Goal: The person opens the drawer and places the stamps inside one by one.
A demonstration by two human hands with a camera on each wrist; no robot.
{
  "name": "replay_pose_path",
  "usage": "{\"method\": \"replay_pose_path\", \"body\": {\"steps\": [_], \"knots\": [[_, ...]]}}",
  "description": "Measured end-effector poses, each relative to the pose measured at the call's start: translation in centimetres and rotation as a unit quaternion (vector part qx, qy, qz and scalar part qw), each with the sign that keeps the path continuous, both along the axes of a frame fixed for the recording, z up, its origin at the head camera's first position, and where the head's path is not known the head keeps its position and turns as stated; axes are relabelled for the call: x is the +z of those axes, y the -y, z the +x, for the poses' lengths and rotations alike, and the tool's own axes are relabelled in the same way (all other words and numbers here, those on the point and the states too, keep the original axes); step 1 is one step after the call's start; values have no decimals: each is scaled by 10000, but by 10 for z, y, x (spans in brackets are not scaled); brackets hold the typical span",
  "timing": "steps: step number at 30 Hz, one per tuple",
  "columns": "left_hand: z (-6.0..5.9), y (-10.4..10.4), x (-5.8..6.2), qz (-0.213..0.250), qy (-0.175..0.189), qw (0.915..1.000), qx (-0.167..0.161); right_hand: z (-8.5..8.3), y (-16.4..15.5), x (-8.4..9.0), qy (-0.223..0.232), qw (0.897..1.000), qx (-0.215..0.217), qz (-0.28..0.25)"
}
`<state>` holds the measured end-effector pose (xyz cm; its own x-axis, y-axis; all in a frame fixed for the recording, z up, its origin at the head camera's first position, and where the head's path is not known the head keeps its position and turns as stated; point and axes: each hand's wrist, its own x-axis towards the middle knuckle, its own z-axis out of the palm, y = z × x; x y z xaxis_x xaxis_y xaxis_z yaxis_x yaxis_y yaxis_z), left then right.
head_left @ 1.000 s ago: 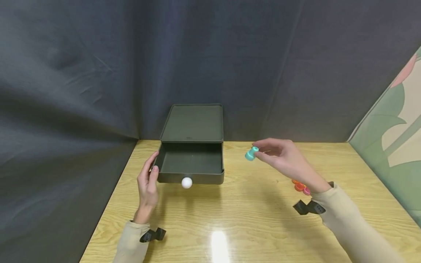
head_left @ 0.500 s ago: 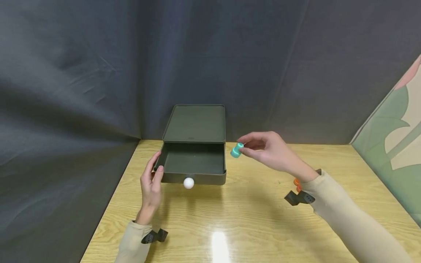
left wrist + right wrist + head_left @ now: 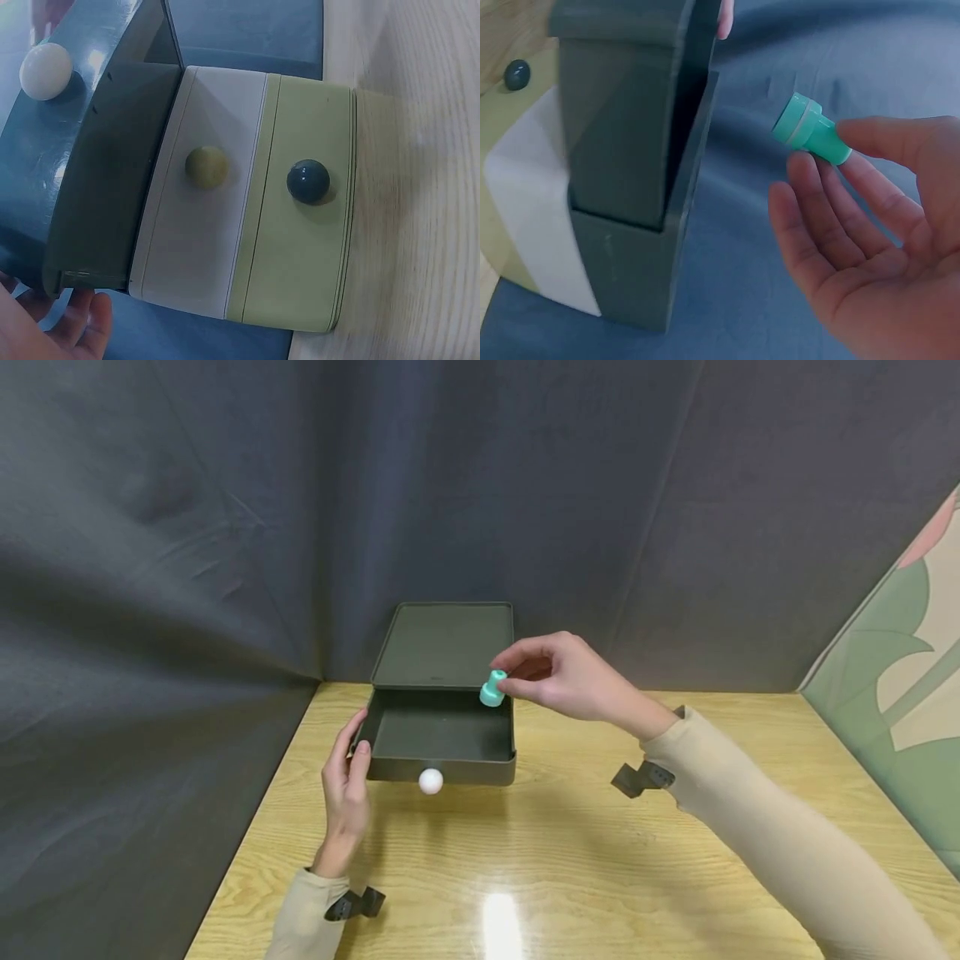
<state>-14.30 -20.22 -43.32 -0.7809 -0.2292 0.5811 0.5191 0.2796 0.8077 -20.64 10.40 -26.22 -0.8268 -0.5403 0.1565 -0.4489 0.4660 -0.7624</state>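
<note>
A small teal toy stamp (image 3: 491, 690), narrow at the top and wider at its round base, is pinched between the thumb and fingers of my right hand (image 3: 581, 681). It hangs over the right rear part of the pulled-out dark green drawer (image 3: 442, 770); in the right wrist view the stamp (image 3: 804, 127) is tilted and apart from the drawer unit (image 3: 615, 142). My left hand (image 3: 347, 793) grips the drawer's left side near the front corner, thumb toward the front. Its lower fingers (image 3: 82, 326) appear beneath the drawer edge in the left wrist view.
A white knob (image 3: 431, 781) sticks out from the drawer front. Beneath are a white drawer (image 3: 202, 217) and a light green drawer (image 3: 296, 247), both pushed in. A dark curtain (image 3: 562, 510) stands behind the wooden table (image 3: 585, 860).
My right hand has carried the teal stamp leftward and slightly up, from beside the drawer unit to over the drawer. My left hand stays at the drawer. Red and orange pieces became hidden behind the right arm.
</note>
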Motion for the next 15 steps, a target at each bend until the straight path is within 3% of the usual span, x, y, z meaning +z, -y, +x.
{"method": "replay_pose_path", "body": {"steps": [6,15], "knots": [[0,-1,0,-70,-64,9999,42,-9,22,15,202,9990,176,368],[-1,1,-1,-144,-111,9998,23,-23,53,17,524,9955,569,544]]}}
